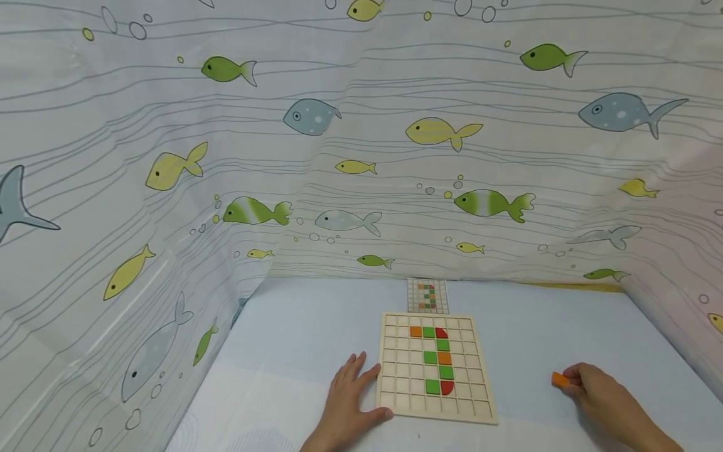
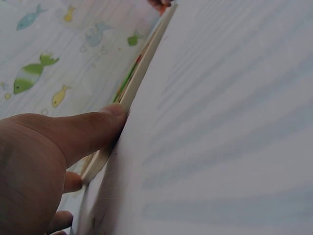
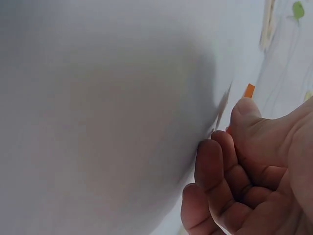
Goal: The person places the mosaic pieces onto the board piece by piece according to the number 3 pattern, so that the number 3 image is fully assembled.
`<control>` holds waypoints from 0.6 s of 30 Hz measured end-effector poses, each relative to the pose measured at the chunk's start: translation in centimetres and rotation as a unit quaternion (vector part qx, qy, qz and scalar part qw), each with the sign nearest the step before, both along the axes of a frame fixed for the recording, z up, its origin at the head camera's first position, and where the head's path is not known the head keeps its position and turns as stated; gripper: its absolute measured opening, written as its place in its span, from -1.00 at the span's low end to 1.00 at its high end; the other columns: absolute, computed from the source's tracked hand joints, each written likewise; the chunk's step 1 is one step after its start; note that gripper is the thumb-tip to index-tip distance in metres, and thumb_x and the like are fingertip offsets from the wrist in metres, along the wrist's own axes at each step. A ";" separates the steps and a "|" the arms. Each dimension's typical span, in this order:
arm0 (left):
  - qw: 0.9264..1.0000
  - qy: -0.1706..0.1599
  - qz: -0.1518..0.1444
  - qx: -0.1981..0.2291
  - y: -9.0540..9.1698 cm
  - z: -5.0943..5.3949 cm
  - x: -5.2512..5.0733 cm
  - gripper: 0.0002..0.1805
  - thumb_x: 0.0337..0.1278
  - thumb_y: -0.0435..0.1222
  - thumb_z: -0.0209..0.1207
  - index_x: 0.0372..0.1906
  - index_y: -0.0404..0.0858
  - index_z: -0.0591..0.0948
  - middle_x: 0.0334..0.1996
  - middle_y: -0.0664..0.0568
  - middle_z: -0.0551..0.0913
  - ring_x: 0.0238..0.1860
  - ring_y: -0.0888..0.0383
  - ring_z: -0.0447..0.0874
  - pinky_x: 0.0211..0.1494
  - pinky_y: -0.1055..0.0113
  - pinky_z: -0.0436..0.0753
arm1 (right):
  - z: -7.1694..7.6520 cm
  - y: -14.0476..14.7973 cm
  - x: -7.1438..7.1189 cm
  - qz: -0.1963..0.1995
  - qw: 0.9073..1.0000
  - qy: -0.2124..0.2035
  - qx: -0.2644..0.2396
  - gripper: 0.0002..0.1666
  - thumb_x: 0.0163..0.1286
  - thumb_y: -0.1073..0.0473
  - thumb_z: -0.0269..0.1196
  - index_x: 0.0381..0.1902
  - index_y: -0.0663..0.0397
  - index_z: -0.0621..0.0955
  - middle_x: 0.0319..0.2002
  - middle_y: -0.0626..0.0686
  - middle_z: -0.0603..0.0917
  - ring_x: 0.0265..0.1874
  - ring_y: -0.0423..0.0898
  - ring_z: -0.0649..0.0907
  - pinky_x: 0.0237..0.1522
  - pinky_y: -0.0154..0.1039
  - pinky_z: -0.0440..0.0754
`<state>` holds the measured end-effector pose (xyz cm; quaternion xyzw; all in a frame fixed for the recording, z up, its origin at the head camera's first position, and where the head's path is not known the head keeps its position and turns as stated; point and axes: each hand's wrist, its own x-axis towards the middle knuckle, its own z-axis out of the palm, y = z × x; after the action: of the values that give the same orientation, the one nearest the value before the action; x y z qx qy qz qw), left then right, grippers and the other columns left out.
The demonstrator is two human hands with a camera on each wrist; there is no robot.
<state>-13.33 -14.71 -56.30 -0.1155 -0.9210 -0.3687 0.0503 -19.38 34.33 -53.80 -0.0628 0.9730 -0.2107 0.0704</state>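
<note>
A wooden grid board [image 1: 403, 389] lies on the table with green, orange and red tiles set in a figure like a 3. The left hand [image 1: 351, 402] rests at the board's left edge, fingers spread; its thumb touches the near left corner, as the left wrist view also shows. Well to the right of the board, the right hand [image 1: 607, 402] pinches an orange tile [image 1: 560, 380] between thumb and fingers. In the right wrist view one end of that orange tile [image 3: 249, 90] sticks out past the thumb.
Behind the board lies a small pattern card [image 1: 412, 301] printed with a similar coloured grid figure. The table has a pale blue cover [image 1: 316, 326]. A white curtain [image 1: 395, 194] with drawn fish surrounds the table at the back and sides.
</note>
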 end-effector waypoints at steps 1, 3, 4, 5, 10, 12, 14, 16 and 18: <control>1.000 0.001 0.001 -0.001 0.0 0.0 0.0 -0.08 0.00 0.19 0.50 0.45 -0.15 0.57 0.60 -0.30 0.30 0.64 -0.40 0.12 0.56 -0.52 0.14 | 0.0 -0.3 -0.1 0.008 1.000 0.011 0.000 -0.74 0.45 0.25 0.37 -0.07 0.38 0.63 -0.23 -0.01 0.71 -0.25 -0.06 0.68 -0.23 -0.01 0.72; 1.000 0.000 0.001 -0.001 0.0 0.0 0.1 -0.09 0.00 0.19 0.51 0.45 -0.15 0.57 0.60 -0.31 0.30 0.64 -0.40 0.12 0.56 -0.52 0.14 | 0.0 -1.1 -0.1 0.025 0.999 0.041 0.009 -0.75 0.43 0.27 0.37 -0.06 0.36 0.63 -0.21 0.01 0.71 -0.23 -0.04 0.70 -0.22 -0.01 0.73; 1.000 0.000 0.001 0.000 0.0 0.0 0.1 -0.09 0.00 0.18 0.51 0.45 -0.15 0.57 0.60 -0.31 0.30 0.64 -0.40 0.11 0.56 -0.52 0.13 | 0.0 -1.5 -0.1 0.031 0.998 0.054 0.017 -0.76 0.42 0.28 0.38 -0.06 0.34 0.63 -0.21 0.01 0.70 -0.24 -0.05 0.70 -0.23 -0.02 0.73; 1.000 -0.001 0.001 0.000 0.0 0.1 0.1 -0.09 0.00 0.18 0.51 0.45 -0.15 0.57 0.60 -0.31 0.30 0.64 -0.40 0.11 0.56 -0.52 0.13 | 0.0 -1.9 -0.1 0.038 0.997 0.069 0.027 -0.76 0.41 0.27 0.39 -0.07 0.32 0.63 -0.21 0.01 0.70 -0.24 -0.05 0.70 -0.23 -0.03 0.74; 1.000 -0.002 0.002 0.000 0.0 0.1 0.1 -0.09 -0.01 0.17 0.52 0.44 -0.15 0.58 0.60 -0.30 0.31 0.64 -0.39 0.11 0.57 -0.51 0.14 | 0.3 -4.5 -0.3 0.055 0.990 0.114 0.060 -0.76 0.38 0.28 0.42 -0.07 0.25 0.62 -0.21 -0.02 0.68 -0.25 -0.07 0.71 -0.23 -0.02 0.76; 1.000 -0.001 0.003 -0.003 0.0 0.1 0.1 -0.09 -0.02 0.17 0.52 0.44 -0.15 0.58 0.60 -0.30 0.31 0.64 -0.38 0.12 0.57 -0.51 0.14 | 0.6 -5.6 -0.4 0.062 0.988 0.126 0.064 -0.77 0.39 0.29 0.43 -0.07 0.23 0.63 -0.20 -0.02 0.68 -0.25 -0.09 0.70 -0.22 -0.04 0.76; 1.000 0.000 0.003 -0.004 0.0 0.1 0.1 -0.09 -0.02 0.17 0.52 0.44 -0.14 0.58 0.60 -0.30 0.31 0.64 -0.38 0.12 0.57 -0.50 0.15 | 0.9 -6.7 -0.6 0.069 0.986 0.134 0.068 -0.77 0.38 0.29 0.44 -0.08 0.18 0.63 -0.20 -0.04 0.68 -0.27 -0.15 0.67 -0.25 -0.11 0.75; 1.000 0.000 0.004 -0.005 0.0 0.1 0.0 -0.08 -0.02 0.17 0.52 0.44 -0.14 0.58 0.60 -0.29 0.31 0.64 -0.38 0.12 0.57 -0.50 0.15 | 1.2 -7.8 -0.6 0.081 0.984 0.142 0.068 -0.77 0.37 0.27 0.45 -0.09 0.14 0.64 -0.19 -0.07 0.68 -0.29 -0.21 0.64 -0.28 -0.18 0.72; 1.000 0.000 0.004 -0.005 0.0 0.1 0.0 -0.08 -0.02 0.18 0.52 0.44 -0.15 0.58 0.60 -0.29 0.31 0.64 -0.38 0.13 0.57 -0.50 0.15 | 1.5 -8.8 -0.6 0.094 0.982 0.149 0.064 -0.76 0.36 0.25 0.47 -0.09 0.10 0.64 -0.19 -0.09 0.68 -0.30 -0.24 0.62 -0.31 -0.24 0.70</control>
<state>-13.29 -14.73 -56.20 -0.1125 -0.9232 -0.3638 0.0515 -20.00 25.54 -52.34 -0.1796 0.9739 -0.1287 -0.0523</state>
